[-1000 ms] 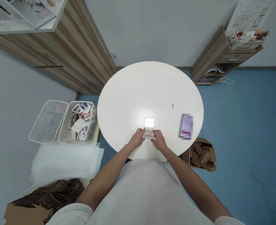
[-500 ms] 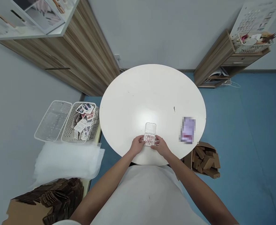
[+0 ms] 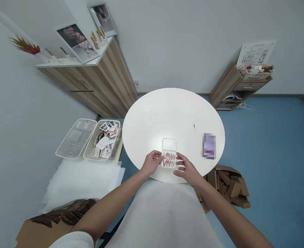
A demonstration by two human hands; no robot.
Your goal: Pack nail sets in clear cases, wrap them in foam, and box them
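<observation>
A small clear plastic case [image 3: 169,159] lies on the white round table [image 3: 172,110] with its lid tipped back, away from me. Rows of small pinkish, patterned nail-like pieces fill its base. My left hand [image 3: 152,162] grips the case's left edge between thumb and fingers. On the other side, my right hand [image 3: 187,168] has its fingers apart beside the right edge, the index finger near the case's corner. Toward the table's right side lies a blurred purple item [image 3: 209,146].
Left of the table stand a white basket of cards [image 3: 102,139], a clear bin [image 3: 76,138] and translucent sheets [image 3: 85,179]. Folded brown cardboard [image 3: 46,234] sits lower left. A box of cardboard pieces [image 3: 231,186] is below the table's right edge.
The view has tilted up and shifted, showing more of the left cabinet top. My right hand has loosened from the case and its fingers have spread.
</observation>
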